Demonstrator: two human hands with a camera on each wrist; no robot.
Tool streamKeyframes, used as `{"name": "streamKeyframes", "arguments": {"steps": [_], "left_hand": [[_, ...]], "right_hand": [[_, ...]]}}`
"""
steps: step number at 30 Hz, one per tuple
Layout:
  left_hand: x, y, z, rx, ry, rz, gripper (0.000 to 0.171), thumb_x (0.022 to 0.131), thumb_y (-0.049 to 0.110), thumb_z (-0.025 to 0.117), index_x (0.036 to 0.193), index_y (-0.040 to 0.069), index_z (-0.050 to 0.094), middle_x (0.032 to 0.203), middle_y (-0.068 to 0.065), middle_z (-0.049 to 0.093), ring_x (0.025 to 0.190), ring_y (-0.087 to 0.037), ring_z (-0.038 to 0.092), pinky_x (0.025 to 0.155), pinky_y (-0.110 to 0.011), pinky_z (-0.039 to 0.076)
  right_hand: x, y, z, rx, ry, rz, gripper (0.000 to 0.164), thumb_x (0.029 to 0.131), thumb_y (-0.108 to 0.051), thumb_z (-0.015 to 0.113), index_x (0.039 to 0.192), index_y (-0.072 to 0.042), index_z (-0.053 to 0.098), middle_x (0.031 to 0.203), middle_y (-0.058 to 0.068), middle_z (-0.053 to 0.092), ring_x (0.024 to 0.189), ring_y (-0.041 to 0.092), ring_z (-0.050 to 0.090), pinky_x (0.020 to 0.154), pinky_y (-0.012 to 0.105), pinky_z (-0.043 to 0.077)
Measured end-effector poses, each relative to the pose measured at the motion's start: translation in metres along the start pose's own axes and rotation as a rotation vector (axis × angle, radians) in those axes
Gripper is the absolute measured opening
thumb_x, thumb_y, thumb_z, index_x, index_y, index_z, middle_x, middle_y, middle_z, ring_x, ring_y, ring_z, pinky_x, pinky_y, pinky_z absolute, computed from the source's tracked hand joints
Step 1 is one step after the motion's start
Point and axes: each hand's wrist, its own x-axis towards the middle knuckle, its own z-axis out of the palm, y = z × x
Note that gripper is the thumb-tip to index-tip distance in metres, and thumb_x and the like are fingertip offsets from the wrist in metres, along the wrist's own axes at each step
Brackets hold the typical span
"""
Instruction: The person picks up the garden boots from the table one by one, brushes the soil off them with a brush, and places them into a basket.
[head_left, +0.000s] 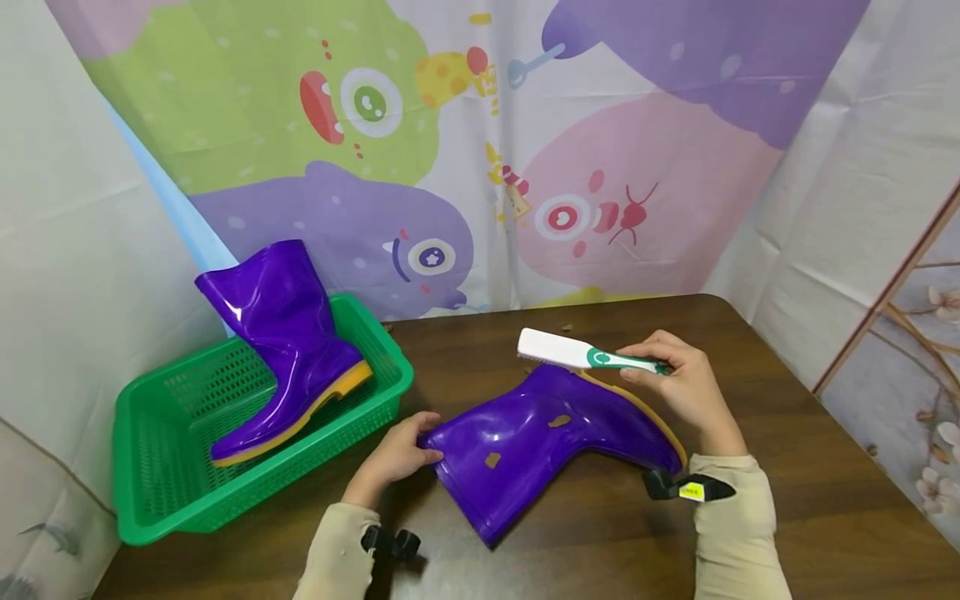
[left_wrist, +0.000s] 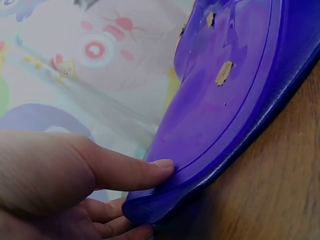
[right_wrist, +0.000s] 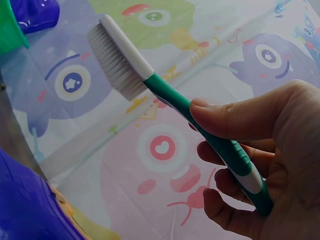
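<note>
A purple rain boot (head_left: 517, 433) with a yellow sole lies on its side on the table, toe to the right. Two brown patches (left_wrist: 224, 73) mark its shaft. My left hand (head_left: 398, 454) pinches the rim of the shaft, thumb (left_wrist: 134, 172) on top and fingers partly hidden underneath. In my right hand (head_left: 686, 385) is a scrubbing brush (right_wrist: 127, 50) with a white head and a green and white handle. The fingers curl round that handle, and the white bristles face down, above the boot's heel in the head view.
On the left stands a green plastic basket (head_left: 138, 467) with a second purple boot (head_left: 288, 333) in it, its shaft rising above the rim. Brown bits lie on the wooden table (head_left: 600, 542) near its back edge. A cartoon-print curtain (head_left: 480, 275) hangs right behind.
</note>
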Motion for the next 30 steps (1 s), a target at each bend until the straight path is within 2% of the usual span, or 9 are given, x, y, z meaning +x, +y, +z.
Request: {"name": "streamKeyframes", "arguments": {"steps": [4, 8, 13, 17, 23, 27, 30], "left_hand": [[0.002, -0.001, 0.0, -0.043, -0.003, -0.022, 0.049, 0.077, -0.003, 0.079, 0.122, -0.011, 0.06, 0.111, -0.024, 0.068, 0.107, -0.04, 0.063, 0.094, -0.051, 0.049], [0.003, -0.001, -0.003, -0.159, -0.045, -0.006, 0.042, 0.078, -0.005, 0.077, 0.116, -0.013, 0.063, 0.104, -0.022, 0.07, 0.096, -0.033, 0.067, 0.084, -0.041, 0.054], [0.003, 0.001, -0.008, -0.423, -0.094, -0.04, 0.041, 0.083, -0.005, 0.071, 0.121, -0.016, 0.059, 0.102, -0.02, 0.07, 0.084, -0.021, 0.067, 0.074, -0.032, 0.057], [0.002, 0.004, -0.011, -0.643, -0.113, -0.077, 0.045, 0.088, -0.005, 0.066, 0.13, -0.016, 0.053, 0.101, -0.011, 0.07, 0.081, -0.015, 0.068, 0.073, -0.031, 0.059], [0.003, 0.018, -0.014, -0.882, -0.064, -0.054, 0.05, 0.09, -0.011, 0.062, 0.138, -0.013, 0.048, 0.103, -0.005, 0.07, 0.088, -0.016, 0.07, 0.078, -0.033, 0.058], [0.007, 0.034, -0.014, -1.019, 0.023, -0.062, 0.049, 0.09, -0.014, 0.059, 0.139, -0.009, 0.051, 0.104, -0.005, 0.069, 0.088, -0.017, 0.07, 0.079, -0.033, 0.058], [0.012, 0.045, -0.016, -1.132, 0.097, -0.056, 0.048, 0.091, -0.016, 0.055, 0.138, -0.007, 0.053, 0.101, -0.005, 0.069, 0.085, -0.017, 0.07, 0.077, -0.031, 0.058]], "right_hand": [[0.0, 0.001, 0.0, 0.003, -0.002, 0.009, 0.02, 0.074, 0.018, 0.075, 0.093, 0.016, 0.07, 0.077, 0.022, 0.057, 0.068, 0.008, 0.048, 0.06, 0.019, 0.039], [0.0, 0.015, 0.0, -0.002, 0.0, 0.024, 0.02, 0.075, 0.016, 0.076, 0.095, 0.012, 0.072, 0.079, 0.021, 0.058, 0.07, 0.009, 0.048, 0.06, 0.02, 0.039], [-0.001, 0.033, -0.001, 0.008, -0.001, 0.064, 0.022, 0.077, 0.01, 0.079, 0.098, 0.005, 0.076, 0.082, 0.013, 0.06, 0.072, 0.01, 0.048, 0.06, 0.021, 0.04], [-0.002, 0.035, -0.001, 0.048, -0.004, 0.086, 0.022, 0.078, 0.007, 0.08, 0.1, 0.006, 0.075, 0.084, 0.01, 0.061, 0.075, 0.011, 0.051, 0.061, 0.02, 0.043], [-0.001, 0.035, 0.0, 0.039, 0.002, 0.036, 0.022, 0.076, 0.01, 0.08, 0.097, 0.005, 0.076, 0.083, 0.011, 0.062, 0.078, 0.013, 0.055, 0.065, 0.02, 0.042], [0.0, 0.03, 0.001, 0.023, -0.004, 0.026, 0.023, 0.075, 0.012, 0.079, 0.097, 0.004, 0.076, 0.082, 0.01, 0.062, 0.08, 0.013, 0.055, 0.069, 0.02, 0.042], [0.0, 0.019, 0.003, 0.032, -0.011, 0.014, 0.022, 0.075, 0.016, 0.076, 0.096, 0.009, 0.074, 0.081, 0.012, 0.061, 0.079, 0.012, 0.055, 0.069, 0.02, 0.042]]}}
